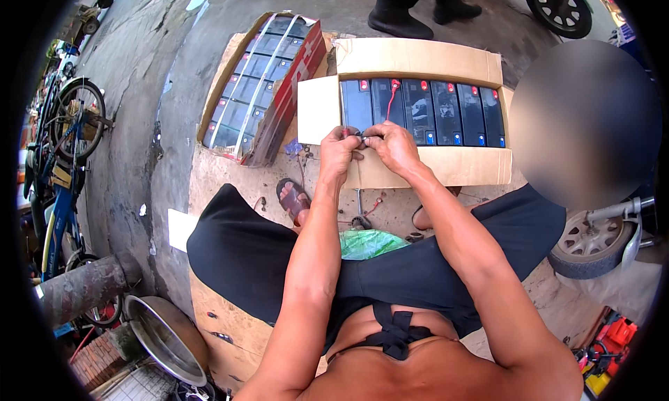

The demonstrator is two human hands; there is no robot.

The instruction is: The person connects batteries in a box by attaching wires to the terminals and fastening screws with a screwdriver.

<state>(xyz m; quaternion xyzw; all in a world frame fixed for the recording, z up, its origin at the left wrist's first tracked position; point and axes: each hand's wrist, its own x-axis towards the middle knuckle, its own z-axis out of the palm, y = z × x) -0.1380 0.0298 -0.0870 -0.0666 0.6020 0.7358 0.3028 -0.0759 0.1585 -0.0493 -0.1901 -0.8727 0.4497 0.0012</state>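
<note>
An open cardboard box (418, 56) in front of me holds a row of several black batteries (419, 112), with red terminals at the far end and blue ones at the near end. From the second battery's red terminal a short red cable (391, 101) runs down to my right hand (391, 147), whose fingers are pinched at its lower end. My left hand (338, 150) meets the right one at the box's near left corner. Its fingers are closed around a small dark piece I cannot make out, with a bit of red showing beside them. The fingers hide the first battery's near end.
A second carton (296, 87) of strapped batteries stands to the left. A tool with a metal shaft (359, 202) and a green plastic bag (373, 243) lie between my legs. A metal basin (164, 342) is at the lower left. Another person (401, 14) stands beyond the box.
</note>
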